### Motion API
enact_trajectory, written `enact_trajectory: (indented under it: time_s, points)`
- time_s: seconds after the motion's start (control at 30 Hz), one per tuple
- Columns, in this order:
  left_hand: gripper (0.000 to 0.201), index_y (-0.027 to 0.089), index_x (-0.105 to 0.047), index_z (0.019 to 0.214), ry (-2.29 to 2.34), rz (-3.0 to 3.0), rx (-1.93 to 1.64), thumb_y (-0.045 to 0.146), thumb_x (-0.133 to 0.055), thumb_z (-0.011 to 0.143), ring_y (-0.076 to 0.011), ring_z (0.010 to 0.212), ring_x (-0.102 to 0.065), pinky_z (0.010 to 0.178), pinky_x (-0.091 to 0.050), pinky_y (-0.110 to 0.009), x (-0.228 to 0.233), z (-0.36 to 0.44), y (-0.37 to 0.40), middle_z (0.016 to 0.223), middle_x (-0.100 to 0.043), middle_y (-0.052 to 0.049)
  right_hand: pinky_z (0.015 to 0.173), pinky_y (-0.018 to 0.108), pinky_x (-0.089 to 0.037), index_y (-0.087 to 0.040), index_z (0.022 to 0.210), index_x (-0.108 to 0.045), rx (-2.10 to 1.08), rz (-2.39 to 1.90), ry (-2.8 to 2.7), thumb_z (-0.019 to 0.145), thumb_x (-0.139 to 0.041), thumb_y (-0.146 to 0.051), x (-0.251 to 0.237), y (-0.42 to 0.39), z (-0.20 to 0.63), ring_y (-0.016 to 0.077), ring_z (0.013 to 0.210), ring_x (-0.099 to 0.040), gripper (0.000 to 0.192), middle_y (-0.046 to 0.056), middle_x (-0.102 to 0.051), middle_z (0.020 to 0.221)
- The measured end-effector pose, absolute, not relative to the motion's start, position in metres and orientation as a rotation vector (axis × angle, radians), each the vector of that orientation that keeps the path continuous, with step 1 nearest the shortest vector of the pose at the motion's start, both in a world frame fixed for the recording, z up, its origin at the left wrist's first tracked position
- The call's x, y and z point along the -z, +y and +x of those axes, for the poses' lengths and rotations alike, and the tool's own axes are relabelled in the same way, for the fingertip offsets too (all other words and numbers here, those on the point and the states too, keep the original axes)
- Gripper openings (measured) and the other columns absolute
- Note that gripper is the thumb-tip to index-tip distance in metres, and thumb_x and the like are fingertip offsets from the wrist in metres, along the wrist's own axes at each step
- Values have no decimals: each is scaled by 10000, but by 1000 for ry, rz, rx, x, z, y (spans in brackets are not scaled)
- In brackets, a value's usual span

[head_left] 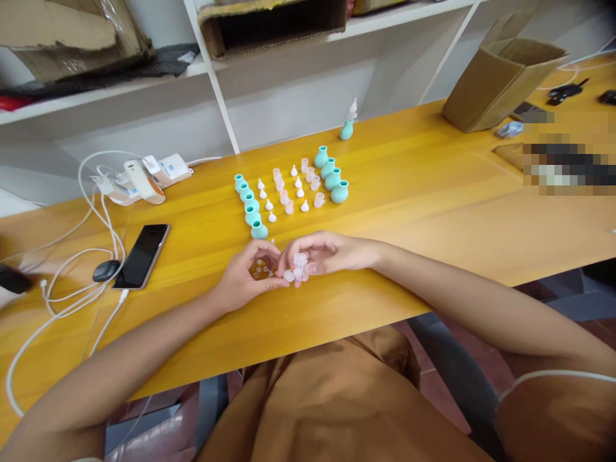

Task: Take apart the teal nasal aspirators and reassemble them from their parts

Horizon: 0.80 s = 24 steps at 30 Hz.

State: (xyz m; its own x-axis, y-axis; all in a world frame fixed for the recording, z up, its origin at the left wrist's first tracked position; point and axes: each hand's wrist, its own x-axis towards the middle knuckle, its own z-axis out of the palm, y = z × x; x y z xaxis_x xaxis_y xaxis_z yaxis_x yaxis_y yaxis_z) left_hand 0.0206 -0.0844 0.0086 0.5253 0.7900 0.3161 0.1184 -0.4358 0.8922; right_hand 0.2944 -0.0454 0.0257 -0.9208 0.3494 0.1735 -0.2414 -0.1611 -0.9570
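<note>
A yellow wooden table (433, 192) carries rows of teal bulbs (250, 206) and small clear caps (289, 192), a phone (142, 255), white cables (72, 282), a charger (173, 167) and a cardboard box (500, 83).

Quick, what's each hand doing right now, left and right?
Left hand: curled, fingertips touching a small clear piece; firm grip cannot be told.
Right hand: closed on a small clear cap.

A small clear plastic cap (299, 260) is held upright between fingertips just above the yellow table's near edge — a rounded translucent tip (289, 276) is pinched just beside it, lower left, the two nearly touching.
</note>
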Motion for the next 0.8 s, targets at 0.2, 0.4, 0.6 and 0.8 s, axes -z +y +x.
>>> enact_trajectory:
  time_s: [0.2,0.4,0.6,0.8]
  points:
    - [463,226,-650,1188,751,1830,-966,304,-969,863,-159,933,-727,851,-567,-285,-10,22,-84,1051,-755,-35,1052,292,-620,-112,1207,-707,-2068,-102,-1722,1056,-782,-274,-25,-48,291,104,1044,-765,234,163,-718,1428]
    - [287,222,-664,1129,837,1902,-1067,238,-870,929,-139,835,-657,769,-541,-284,-14,23,-87,1005,-711,-30,671,192,-616,-142,1124,-618,-1911,-337,-1688,1020,-815,-381,-25,-46,290,94,834,-748,327,119,-754,1241]
    - [165,219,-694,1045,859,2064,-1155,230,-835,960,-164,880,-652,790,-536,-317,-15,23,-85,1004,-691,-40,499,161,-488,-173,1104,-611,-1656,-675,-1839,963,-815,-355,-15,-45,290,62,587,-585,308,-32,-667,804]
    - [192,229,-698,1103,862,2082,-1203,258,-844,981,-155,891,-651,783,-536,-310,-11,22,-83,1016,-693,-34,625,196,-486,-166,1087,-721,-1283,-645,-2021,939,-808,-328,-16,-43,287,75,708,-589,236,4,-663,914]
